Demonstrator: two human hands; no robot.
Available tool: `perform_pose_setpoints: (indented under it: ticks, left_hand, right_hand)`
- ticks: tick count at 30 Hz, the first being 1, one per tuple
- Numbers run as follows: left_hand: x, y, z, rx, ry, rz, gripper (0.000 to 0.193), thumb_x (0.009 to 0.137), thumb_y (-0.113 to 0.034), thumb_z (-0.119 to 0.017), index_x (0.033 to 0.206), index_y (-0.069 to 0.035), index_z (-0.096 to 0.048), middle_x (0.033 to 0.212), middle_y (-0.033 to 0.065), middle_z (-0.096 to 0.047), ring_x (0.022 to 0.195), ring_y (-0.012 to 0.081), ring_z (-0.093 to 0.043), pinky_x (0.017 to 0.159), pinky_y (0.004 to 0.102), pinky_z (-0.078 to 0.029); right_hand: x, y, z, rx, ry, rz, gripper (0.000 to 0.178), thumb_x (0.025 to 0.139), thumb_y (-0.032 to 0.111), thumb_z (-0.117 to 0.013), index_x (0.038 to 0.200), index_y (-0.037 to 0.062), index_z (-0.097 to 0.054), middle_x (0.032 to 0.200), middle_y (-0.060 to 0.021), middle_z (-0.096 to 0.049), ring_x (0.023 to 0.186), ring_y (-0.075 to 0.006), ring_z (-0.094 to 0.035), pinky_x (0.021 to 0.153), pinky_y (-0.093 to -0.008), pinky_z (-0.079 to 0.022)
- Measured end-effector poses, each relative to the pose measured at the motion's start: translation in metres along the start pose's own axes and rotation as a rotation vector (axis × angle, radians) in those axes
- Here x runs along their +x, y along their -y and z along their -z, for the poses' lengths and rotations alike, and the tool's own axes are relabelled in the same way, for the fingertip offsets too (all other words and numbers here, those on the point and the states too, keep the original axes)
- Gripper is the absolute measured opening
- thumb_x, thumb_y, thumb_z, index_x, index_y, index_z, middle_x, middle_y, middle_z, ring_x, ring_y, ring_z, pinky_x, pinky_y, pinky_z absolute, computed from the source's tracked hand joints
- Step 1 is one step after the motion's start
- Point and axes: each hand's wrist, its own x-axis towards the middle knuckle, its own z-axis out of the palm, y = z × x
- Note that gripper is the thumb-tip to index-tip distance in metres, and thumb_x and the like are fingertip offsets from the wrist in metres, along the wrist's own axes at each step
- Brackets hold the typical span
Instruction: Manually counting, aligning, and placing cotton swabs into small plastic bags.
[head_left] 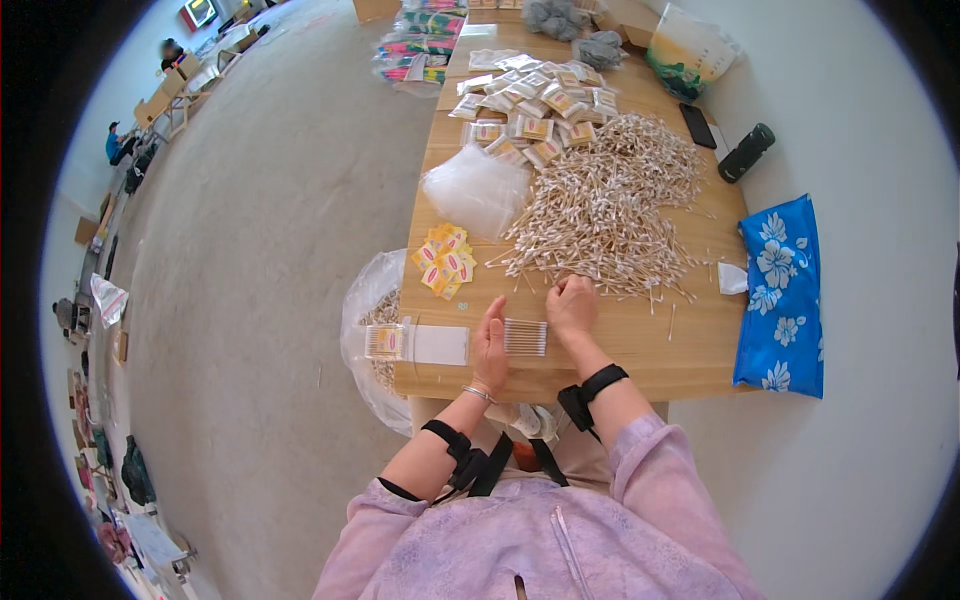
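My left hand (489,347) rests on edge on the wooden table, fingers stretched out, along the left end of a neat row of cotton swabs (526,338). My right hand (573,305) is closed, fingers curled down at the near edge of a big loose heap of cotton swabs (610,205); what its fingertips hold is hidden. Left of my left hand lies a white card (441,345), and against it a clear bag packed with swabs (385,342) at the table's left edge. Small yellow and white label cards (446,262) lie behind, below a stack of clear plastic bags (476,190).
Filled swab packets (533,105) are piled farther back. A phone (697,126), a dark bottle (746,153) and a blue flowered pouch (779,295) line the right side. A plastic sack with swabs (362,385) hangs beside the left edge. Other people sit far left.
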Motion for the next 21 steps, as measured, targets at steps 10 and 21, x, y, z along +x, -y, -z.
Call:
perform_pose_setpoints:
  ticks: [10,21]
  left_hand:
    - [-0.003,-0.003,0.0,-0.047,-0.042,0.0,0.047,0.102,-0.03,-0.038,0.136,0.002,-0.042,0.136,0.0153,-0.047,0.128,0.0222,-0.041,0.107,0.0309,-0.029]
    - [-0.002,0.0,0.0,-0.093,-0.029,0.035,0.05,0.102,-0.032,-0.036,0.138,0.002,-0.037,0.142,0.0147,-0.039,0.133,0.0217,-0.035,0.112,0.0322,-0.026]
  right_hand:
    - [-0.025,-0.031,0.023,-0.145,-0.133,0.112,0.013,0.082,0.008,-0.053,0.09,0.0069,-0.064,0.094,-0.0113,-0.059,0.094,-0.0306,-0.055,0.081,-0.0406,-0.047]
    - [-0.037,-0.01,0.015,-0.024,0.054,0.42,0.013,0.077,0.01,-0.061,0.085,0.0157,-0.07,0.091,-0.0063,-0.057,0.093,-0.0258,-0.053,0.081,-0.0374,-0.045]
